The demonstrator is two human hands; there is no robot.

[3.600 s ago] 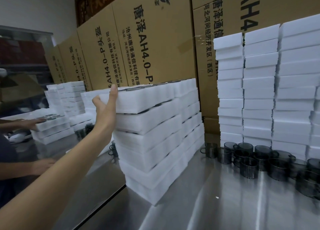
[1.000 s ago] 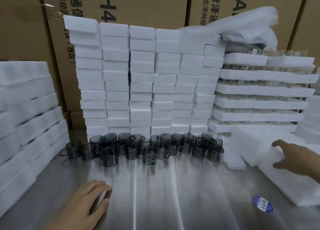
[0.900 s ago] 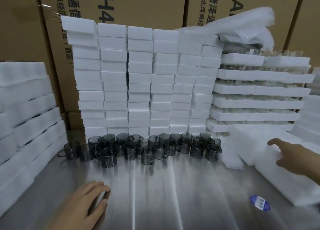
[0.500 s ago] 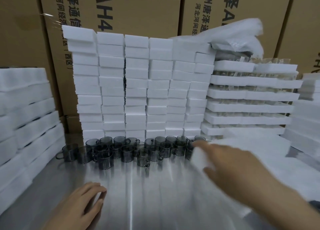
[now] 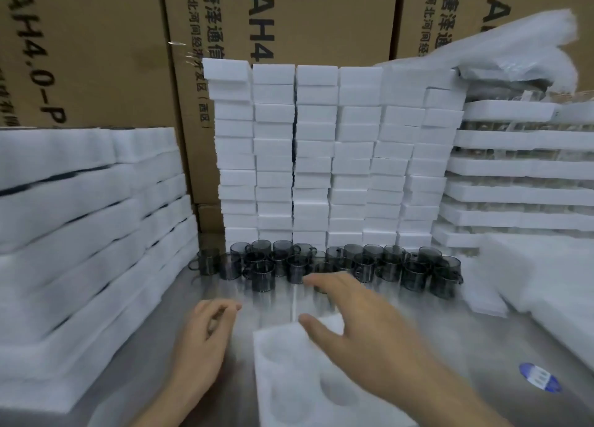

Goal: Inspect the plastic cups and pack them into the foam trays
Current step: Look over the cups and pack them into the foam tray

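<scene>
A white foam tray with round empty pockets lies on the steel table right in front of me. My right hand hovers over its far end with fingers spread; the thumb lies at the tray's top edge and the fingertips point toward the cups. Several dark smoky plastic cups with handles stand in a loose double row behind the tray. Left of the tray, my left hand rests on the table with loosely curled fingers, holding nothing.
Stacks of white foam blocks rise behind the cups, against cardboard boxes. Stacked foam trays stand at the left, and more trays at the right. Loose foam trays lie at the right beside a blue sticker.
My right hand took a foam tray from the pile at the right and brought it to the table in front of me. The left hand stayed resting on the table.
</scene>
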